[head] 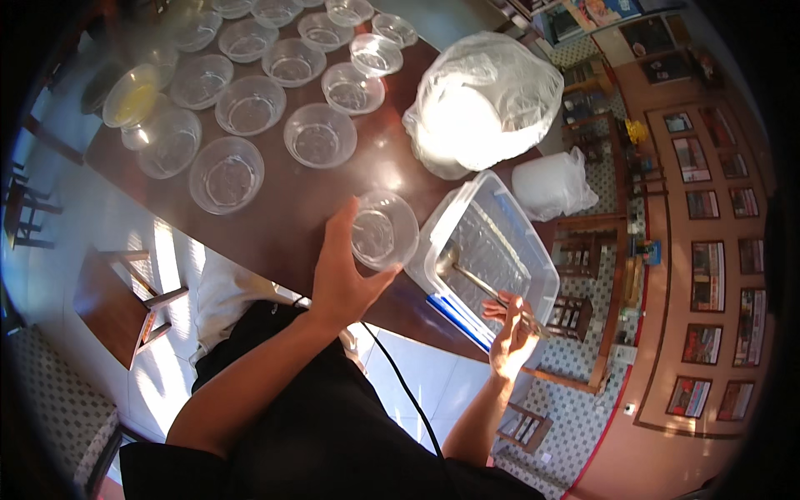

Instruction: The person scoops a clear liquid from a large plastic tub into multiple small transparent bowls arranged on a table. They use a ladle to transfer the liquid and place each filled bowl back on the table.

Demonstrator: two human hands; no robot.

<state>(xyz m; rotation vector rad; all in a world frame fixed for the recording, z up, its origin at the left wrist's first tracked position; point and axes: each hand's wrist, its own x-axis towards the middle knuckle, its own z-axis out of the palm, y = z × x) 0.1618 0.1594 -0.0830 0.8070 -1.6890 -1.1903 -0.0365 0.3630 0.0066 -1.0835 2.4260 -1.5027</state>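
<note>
My left hand reaches around the near side of a clear plastic bowl, with fingers and thumb at its rim. That bowl stands on a dark brown table and looks empty. In my right hand is the handle of a metal ladle. The ladle's head rests low inside a translucent plastic tub, just right of the bowl. Glare and the tub's clear walls make its contents hard to tell. A blue-and-white strip shows along the tub's near side.
Several clear bowls stand in rows across the far left; one bowl looks yellowish inside. Behind the tub sits a large plastic bag, strongly sunlit, and a smaller white bagged bundle. A black cable hangs before me. A wooden stool stands left.
</note>
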